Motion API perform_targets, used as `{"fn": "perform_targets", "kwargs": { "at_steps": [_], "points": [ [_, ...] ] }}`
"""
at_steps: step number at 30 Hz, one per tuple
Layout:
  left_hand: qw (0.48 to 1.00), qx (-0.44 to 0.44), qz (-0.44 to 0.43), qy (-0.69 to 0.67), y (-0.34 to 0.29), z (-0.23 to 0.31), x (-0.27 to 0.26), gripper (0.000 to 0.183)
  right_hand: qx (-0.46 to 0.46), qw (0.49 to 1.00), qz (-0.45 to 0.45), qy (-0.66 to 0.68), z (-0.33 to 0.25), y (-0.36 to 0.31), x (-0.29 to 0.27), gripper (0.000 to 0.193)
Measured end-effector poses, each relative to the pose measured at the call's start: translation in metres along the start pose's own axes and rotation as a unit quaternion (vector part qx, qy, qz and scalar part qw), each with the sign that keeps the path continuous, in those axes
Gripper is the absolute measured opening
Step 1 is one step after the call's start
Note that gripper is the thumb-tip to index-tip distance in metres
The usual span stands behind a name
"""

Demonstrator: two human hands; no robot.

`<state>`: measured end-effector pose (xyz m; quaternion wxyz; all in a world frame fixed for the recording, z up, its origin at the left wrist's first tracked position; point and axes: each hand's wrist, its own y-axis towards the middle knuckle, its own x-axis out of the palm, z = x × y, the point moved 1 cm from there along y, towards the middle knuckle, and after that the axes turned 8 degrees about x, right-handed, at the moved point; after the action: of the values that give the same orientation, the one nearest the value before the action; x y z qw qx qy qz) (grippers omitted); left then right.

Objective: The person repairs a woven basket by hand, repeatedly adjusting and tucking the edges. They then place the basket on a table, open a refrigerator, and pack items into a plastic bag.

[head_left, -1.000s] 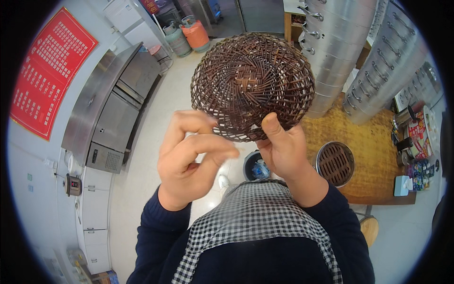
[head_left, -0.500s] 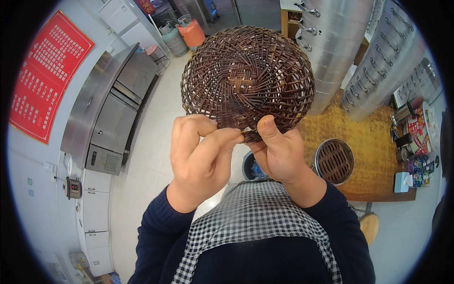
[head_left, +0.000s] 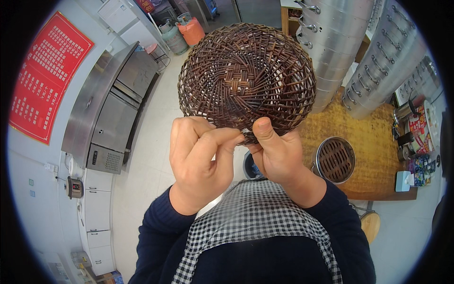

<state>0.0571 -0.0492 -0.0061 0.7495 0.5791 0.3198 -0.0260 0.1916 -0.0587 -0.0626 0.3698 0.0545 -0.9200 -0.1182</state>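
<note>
A round, dark brown wicker basket [head_left: 246, 75] is held up in front of me, its woven base facing my view. My right hand [head_left: 279, 154] grips the near rim, with the thumb lying over the weave and the fingers hidden underneath. Just left of that thumb, my left hand [head_left: 201, 156] pinches the same rim between thumb and forefinger. Its other fingers are curled. Whether a loose strand lies in that pinch is too small to make out.
On the right stands a wooden table [head_left: 369, 161] with a round slotted grate [head_left: 335, 160] and tall stacks of metal steamers [head_left: 338, 45]. Below the basket is a dark bin [head_left: 250, 165]. A steel counter [head_left: 111, 118] lines the left. Gas cylinders [head_left: 190, 29] stand at the back.
The basket has tilted slightly, so its base faces me a little more. Both hands keep their hold on the rim and have barely shifted.
</note>
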Motion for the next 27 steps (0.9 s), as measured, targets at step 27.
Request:
{"fn": "perform_targets", "kwargs": {
  "at_steps": [27],
  "points": [
    [0.999,0.033,-0.006,-0.035,-0.005,0.001,0.000,0.022,-0.005,1.000,0.020,0.005,-0.006,-0.005,0.008,0.034]
  ]
}}
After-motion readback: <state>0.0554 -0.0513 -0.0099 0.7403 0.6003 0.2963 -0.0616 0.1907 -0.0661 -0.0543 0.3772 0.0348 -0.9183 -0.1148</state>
